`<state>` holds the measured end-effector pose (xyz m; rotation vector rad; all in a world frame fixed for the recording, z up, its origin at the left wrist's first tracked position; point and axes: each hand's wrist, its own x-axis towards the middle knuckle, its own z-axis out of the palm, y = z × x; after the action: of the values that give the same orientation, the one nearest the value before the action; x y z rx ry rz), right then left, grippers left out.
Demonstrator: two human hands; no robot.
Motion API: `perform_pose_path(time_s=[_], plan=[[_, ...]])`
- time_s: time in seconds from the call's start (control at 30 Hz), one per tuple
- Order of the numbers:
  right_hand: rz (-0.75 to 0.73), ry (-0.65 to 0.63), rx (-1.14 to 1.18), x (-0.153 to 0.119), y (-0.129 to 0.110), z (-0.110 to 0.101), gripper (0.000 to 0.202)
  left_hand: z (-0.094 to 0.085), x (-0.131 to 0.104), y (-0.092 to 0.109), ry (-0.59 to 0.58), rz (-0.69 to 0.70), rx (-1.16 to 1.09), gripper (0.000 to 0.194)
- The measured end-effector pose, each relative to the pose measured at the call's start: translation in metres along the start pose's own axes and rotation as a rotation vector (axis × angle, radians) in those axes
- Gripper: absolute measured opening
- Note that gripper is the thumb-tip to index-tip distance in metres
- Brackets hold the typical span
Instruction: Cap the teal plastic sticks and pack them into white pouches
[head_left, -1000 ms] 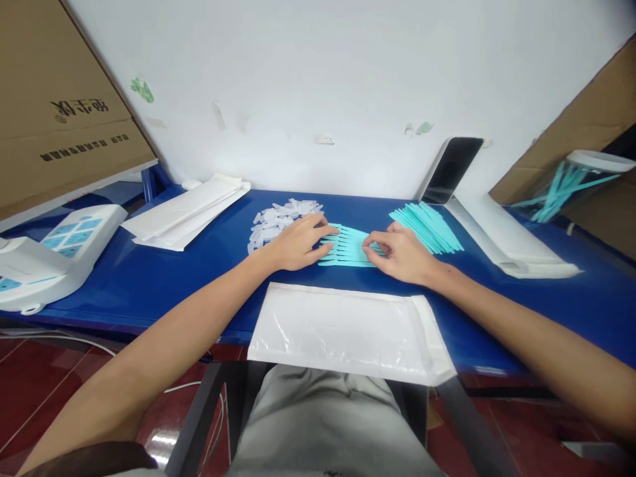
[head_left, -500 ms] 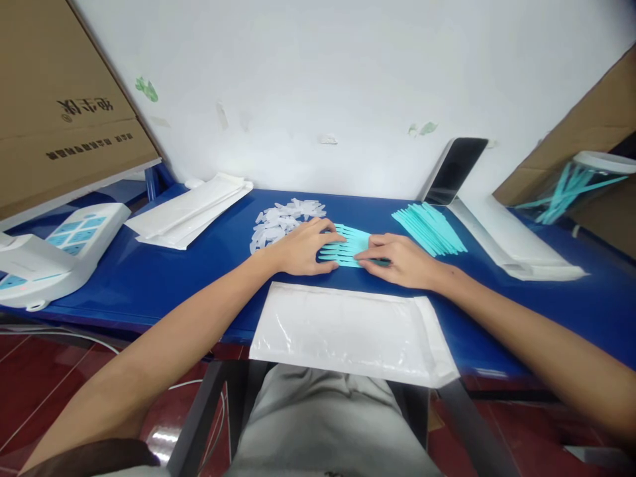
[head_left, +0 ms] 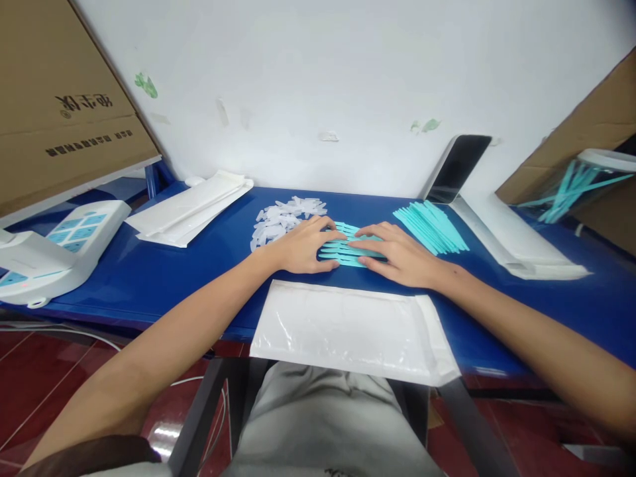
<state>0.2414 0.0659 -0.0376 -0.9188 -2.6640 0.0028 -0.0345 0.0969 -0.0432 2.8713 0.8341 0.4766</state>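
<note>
Several flat turquoise sticks [head_left: 344,251] lie side by side on the blue table [head_left: 199,281], between my two hands. My left hand [head_left: 304,246] rests at their left ends, fingers spread and thumb apart. From the right, my right hand [head_left: 400,255] reaches over the same sticks, its fingers spread and touching them. Neither hand is closed round a stick. Just behind my left hand sits a pile of small translucent white plastic pieces [head_left: 278,222]. A larger bundle of turquoise sticks [head_left: 431,227] lies to the right of my right hand.
A white padded envelope [head_left: 342,331] lies at the table's front edge. More white envelopes [head_left: 191,207] are at the back left. A phone [head_left: 460,169] leans on the wall, near a long white package [head_left: 521,242] and a clear tub [head_left: 571,189] of sticks. A white device [head_left: 74,245] stands left.
My right hand has spread its fingers, which were bunched closer together on the sticks' right ends, and now reaches further across them. My left hand stays about where it was.
</note>
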Motion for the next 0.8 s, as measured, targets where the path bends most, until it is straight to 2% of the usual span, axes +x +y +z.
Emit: perform_pose_path(time_s=[0.2, 0.47, 0.67, 0.8], plan=[[0.032, -0.082, -0.018, -0.001, -0.006, -0.001, 0.053, -0.001, 0.0, 0.001, -0.033, -0.053, 0.022, 0.062], [0.063, -0.073, 0.01, 0.0, -0.003, -0.002, 0.057, -0.002, -0.001, 0.0, -0.052, -0.064, -0.008, 0.066], [0.105, -0.09, 0.0, -0.002, 0.003, 0.0, 0.063, -0.01, -0.003, 0.0, -0.089, -0.085, 0.017, 0.076], [0.131, -0.115, -0.014, -0.003, 0.004, 0.0, 0.064, -0.011, -0.002, 0.0, -0.018, -0.122, 0.083, 0.064]])
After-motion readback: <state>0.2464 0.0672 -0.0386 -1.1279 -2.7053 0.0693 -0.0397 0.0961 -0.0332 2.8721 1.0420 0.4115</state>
